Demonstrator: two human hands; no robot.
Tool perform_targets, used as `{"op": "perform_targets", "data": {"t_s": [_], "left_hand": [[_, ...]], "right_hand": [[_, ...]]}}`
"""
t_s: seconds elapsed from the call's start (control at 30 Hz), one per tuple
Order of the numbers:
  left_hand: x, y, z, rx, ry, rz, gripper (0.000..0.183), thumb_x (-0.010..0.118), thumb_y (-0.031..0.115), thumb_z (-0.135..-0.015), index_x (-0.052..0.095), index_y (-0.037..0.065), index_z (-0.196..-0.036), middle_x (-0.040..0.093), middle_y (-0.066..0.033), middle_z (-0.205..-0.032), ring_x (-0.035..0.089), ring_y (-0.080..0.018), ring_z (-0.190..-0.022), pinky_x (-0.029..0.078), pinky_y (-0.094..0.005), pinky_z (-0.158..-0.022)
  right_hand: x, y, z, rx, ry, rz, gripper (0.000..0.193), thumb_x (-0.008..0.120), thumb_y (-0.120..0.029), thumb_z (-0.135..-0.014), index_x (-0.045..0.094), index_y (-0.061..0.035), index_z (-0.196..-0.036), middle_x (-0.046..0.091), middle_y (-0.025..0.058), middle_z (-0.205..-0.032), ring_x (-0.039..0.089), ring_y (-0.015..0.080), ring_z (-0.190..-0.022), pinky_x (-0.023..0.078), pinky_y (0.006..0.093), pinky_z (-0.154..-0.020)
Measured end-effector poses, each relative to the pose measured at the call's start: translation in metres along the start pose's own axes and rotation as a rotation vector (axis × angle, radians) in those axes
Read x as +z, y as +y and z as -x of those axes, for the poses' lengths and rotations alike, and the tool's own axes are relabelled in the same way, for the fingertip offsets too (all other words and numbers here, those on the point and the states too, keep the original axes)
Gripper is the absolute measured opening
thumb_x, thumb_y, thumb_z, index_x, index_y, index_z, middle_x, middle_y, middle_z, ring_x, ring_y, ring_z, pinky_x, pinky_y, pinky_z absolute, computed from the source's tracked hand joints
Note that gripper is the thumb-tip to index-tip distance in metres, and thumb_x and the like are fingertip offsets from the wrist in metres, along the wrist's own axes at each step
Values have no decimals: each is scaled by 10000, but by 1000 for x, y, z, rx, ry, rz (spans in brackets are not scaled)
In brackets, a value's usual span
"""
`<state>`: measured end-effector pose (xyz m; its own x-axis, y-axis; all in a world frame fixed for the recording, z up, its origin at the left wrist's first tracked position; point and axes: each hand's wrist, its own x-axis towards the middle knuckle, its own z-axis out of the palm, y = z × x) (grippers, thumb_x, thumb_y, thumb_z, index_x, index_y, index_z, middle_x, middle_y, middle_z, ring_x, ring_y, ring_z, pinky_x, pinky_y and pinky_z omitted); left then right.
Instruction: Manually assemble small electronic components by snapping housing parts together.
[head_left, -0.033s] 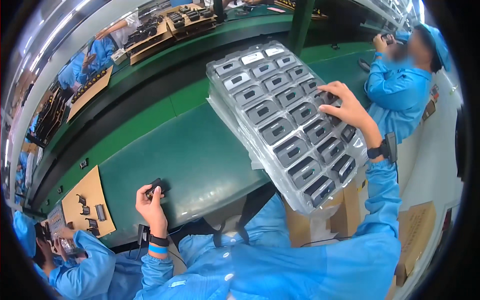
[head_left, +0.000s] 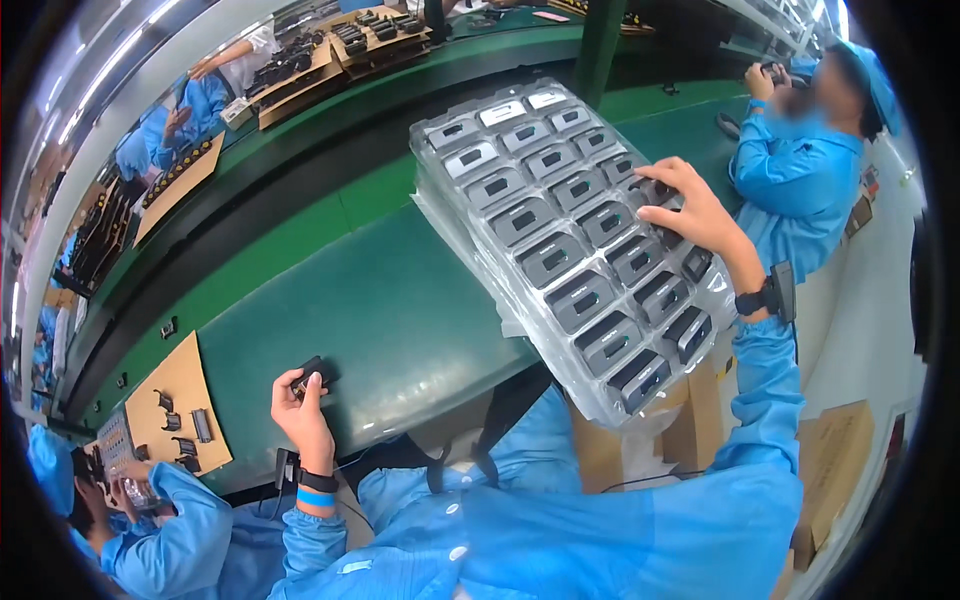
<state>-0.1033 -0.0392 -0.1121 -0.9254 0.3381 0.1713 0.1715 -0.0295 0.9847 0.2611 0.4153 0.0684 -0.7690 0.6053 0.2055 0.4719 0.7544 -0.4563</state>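
Note:
My left hand point(head_left: 302, 415) is closed around a small black plastic part point(head_left: 317, 372) above the green bench top. A clear plastic tray point(head_left: 432, 150) with rows of pockets lies slanted, its near corner reaching past the bench edge. Dark grey and black plastic housings point(head_left: 552, 258) with slot-shaped openings fill the pockets. Over the tray's right side, my right hand point(head_left: 705, 215) has thumb and bent fingers around a dark housing point(head_left: 660, 192) in its pocket. The fingers partly cover that housing.
Left along the green bench point(head_left: 270, 310), a cardboard sheet point(head_left: 215, 440) carries several black parts. Co-workers in blue sit at left and stand at right point(head_left: 800, 180). Cardboard boxes point(head_left: 835, 470) stand at lower right. A green post point(head_left: 600, 55) rises behind the tray.

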Motion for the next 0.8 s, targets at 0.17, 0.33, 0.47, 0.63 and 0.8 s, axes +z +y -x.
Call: {"op": "perform_targets", "data": {"t_s": [0.17, 0.33, 0.47, 0.63, 0.8], "left_hand": [[3, -1, -1, 13, -21, -3, 185, 721, 1, -945, 636, 5, -1110, 677, -76, -1031, 661, -129, -880, 569, -264, -716], [6, 0, 1, 9, -19, -7, 196, 724, 2, -943, 636, 7, -1119, 677, -74, -1038, 663, -132, -878, 566, -263, -716], [3, 3, 3, 12, 21, -6, 205, 725, -5, -943, 628, 5, -1123, 678, -72, -1016, 671, -137, -876, 563, -274, -713], [3, 0, 0, 11, -14, -25, 210, 731, 9, -941, 628, 8, -1124, 678, -71, -1016, 672, -138, -884, 565, -275, -713], [3, -4, -3, 16, -33, 0, 200, 722, 3, -948, 630, 8, -1126, 676, -69, -1014, 666, -132, -878, 566, -275, -713]], "right_hand": [[0, 23, -2, -60, -25, 17, 610, 831, -297, -839, 647, -83, -1380, 494, 125, -1352, 503, 296, -1299, 393, 390, -1120], [-7, 19, 12, -122, 23, 107, 603, 818, -344, -860, 645, -105, -1386, 526, 155, -1400, 526, 340, -1312, 404, 416, -1135], [-15, 16, 44, -26, 295, 91, 464, 764, -229, -911, 660, -75, -1337, 618, 136, -1313, 587, 323, -1234, 449, 408, -1073], [-9, 9, 42, -46, 240, 19, 361, 699, -96, -928, 669, -55, -1285, 660, 133, -1234, 619, 334, -1160, 486, 405, -1008], [-3, 22, 6, -262, 109, 212, 459, 600, 58, -885, 644, -77, -1321, 645, 143, -1306, 552, 358, -1251, 437, 437, -1108]]}}
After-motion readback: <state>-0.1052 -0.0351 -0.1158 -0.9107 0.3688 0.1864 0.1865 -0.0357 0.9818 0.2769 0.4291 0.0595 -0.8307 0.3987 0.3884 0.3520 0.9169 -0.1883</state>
